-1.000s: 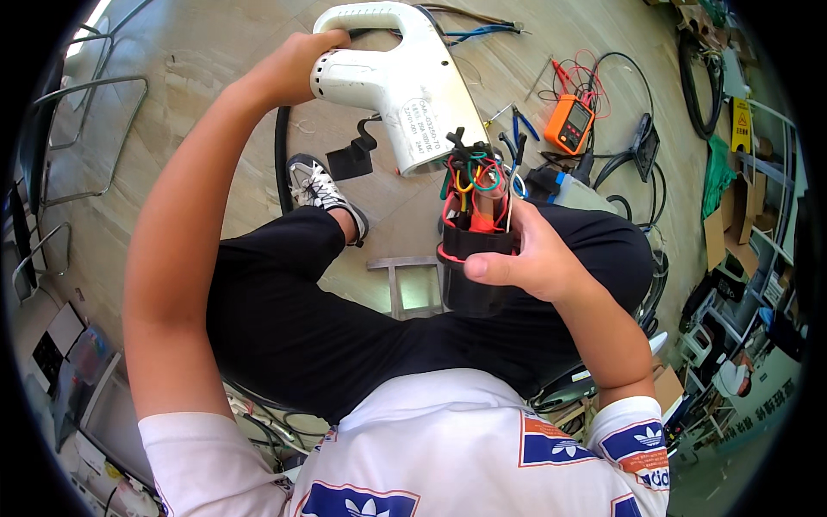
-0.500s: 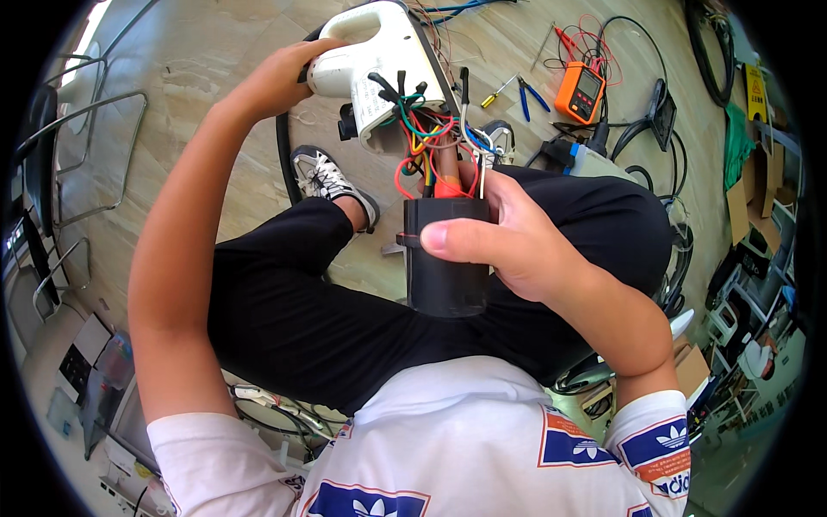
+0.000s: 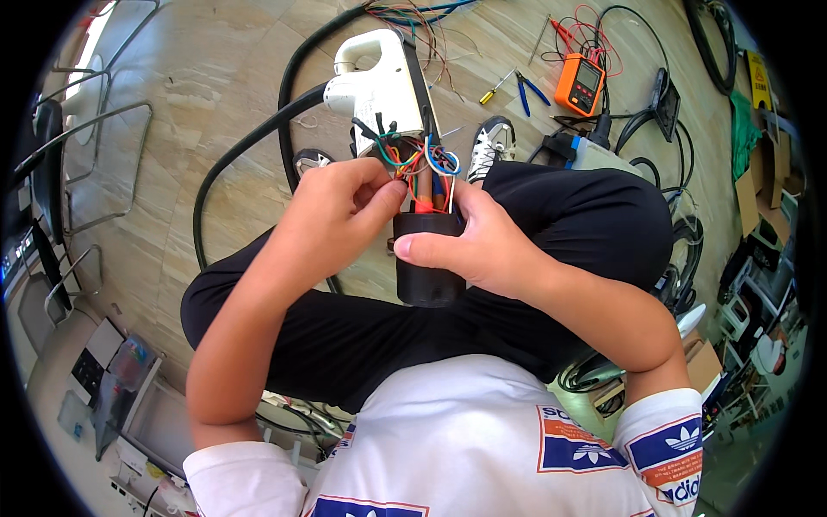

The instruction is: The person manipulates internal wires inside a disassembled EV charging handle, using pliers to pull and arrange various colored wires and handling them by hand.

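Observation:
My right hand (image 3: 487, 244) is wrapped round a black cylindrical plug housing (image 3: 428, 277), its thumb across the front. Several thin coloured wires (image 3: 405, 153) and thicker brown and red-sleeved leads (image 3: 425, 191) rise from the top of that cylinder. They run into the opened white handle shell (image 3: 389, 90) of a charging gun, which lies just beyond, its looped grip pointing away. At the left of the bundle, my left hand (image 3: 345, 207) pinches at the thin wires with thumb and forefinger. Its fingers partly hide which wires are held.
A thick black cable (image 3: 237, 155) curves from the shell across the floor at left. Farther right lie a yellow-handled screwdriver (image 3: 497, 88), blue-handled pliers (image 3: 532, 90) and an orange multimeter (image 3: 579, 84) with red leads. Metal-framed chairs (image 3: 103, 164) stand at far left.
My left hand has let go of the white shell and come down to the wires. The shell now sits slightly left and lower, and the black cylinder has shifted slightly left in my right hand.

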`<state>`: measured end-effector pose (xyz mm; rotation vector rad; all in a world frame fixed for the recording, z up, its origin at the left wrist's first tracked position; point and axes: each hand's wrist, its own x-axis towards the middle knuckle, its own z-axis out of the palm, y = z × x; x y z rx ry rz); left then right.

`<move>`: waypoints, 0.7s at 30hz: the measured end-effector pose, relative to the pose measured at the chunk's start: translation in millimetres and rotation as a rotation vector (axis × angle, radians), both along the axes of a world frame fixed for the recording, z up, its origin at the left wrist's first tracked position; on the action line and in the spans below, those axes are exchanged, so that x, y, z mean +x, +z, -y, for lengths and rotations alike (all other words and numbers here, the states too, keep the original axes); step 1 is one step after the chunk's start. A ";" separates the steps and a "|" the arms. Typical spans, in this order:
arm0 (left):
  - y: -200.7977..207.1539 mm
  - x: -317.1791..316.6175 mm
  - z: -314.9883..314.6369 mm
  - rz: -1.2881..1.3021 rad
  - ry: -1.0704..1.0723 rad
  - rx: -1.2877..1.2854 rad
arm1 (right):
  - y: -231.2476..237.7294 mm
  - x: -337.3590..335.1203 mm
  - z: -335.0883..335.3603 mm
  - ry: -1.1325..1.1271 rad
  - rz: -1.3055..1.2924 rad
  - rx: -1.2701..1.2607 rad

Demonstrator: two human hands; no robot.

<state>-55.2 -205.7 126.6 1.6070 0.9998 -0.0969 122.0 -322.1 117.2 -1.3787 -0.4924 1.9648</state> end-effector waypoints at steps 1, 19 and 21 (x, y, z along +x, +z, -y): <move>-2.7 0.9 6.6 0.035 0.037 0.036 | -2.1 -0.8 2.0 0.003 0.038 0.004; -58.4 -11.0 32.3 0.129 0.418 -0.086 | -31.4 -14.5 -3.3 -0.016 0.172 -0.042; -63.9 -13.0 34.5 0.120 0.447 -0.118 | -24.0 -10.9 -7.1 0.076 0.292 -0.052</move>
